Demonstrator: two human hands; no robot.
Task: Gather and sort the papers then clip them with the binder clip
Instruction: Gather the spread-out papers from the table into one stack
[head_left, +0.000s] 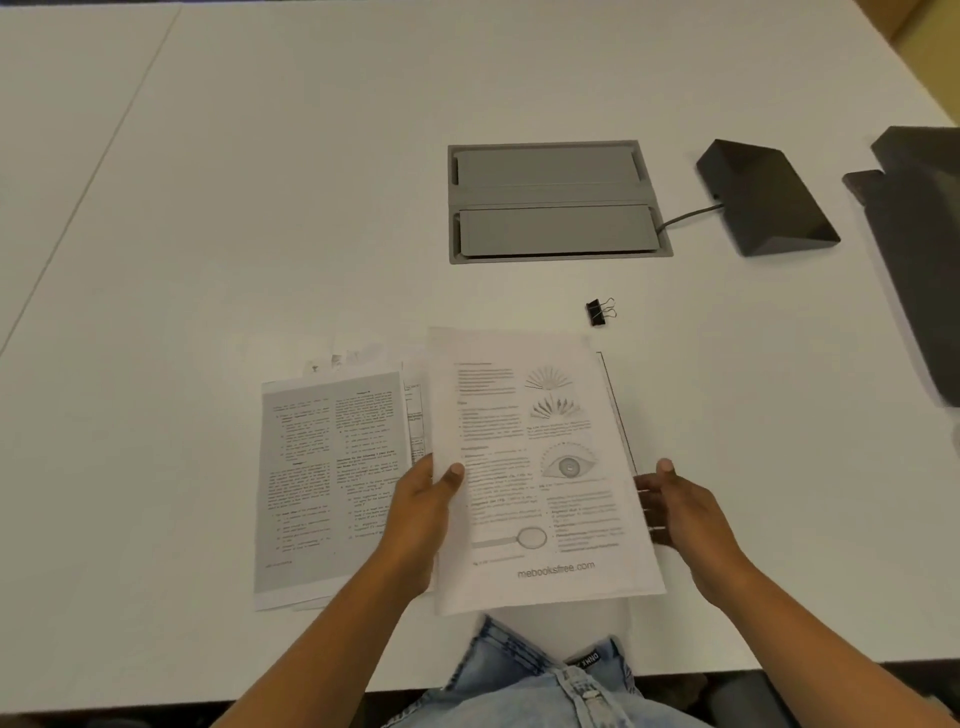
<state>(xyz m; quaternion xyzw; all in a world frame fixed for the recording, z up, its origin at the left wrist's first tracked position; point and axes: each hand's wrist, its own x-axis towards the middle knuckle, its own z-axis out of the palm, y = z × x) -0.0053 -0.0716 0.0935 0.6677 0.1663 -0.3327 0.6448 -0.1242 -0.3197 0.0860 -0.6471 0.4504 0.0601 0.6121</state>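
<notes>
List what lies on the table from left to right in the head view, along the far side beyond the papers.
Grey hatch → binder clip → dark wedge box with its cable running back to the hatch → dark object cut off at the right edge.

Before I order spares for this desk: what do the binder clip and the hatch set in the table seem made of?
Binder clip: black body, probably painted sheet metal, with thin wire handles that glint like bare steel. Hatch: matte grey flaps in a grey frame, an even sheen; anodised metal or plastic, I cannot tell which.
</notes>
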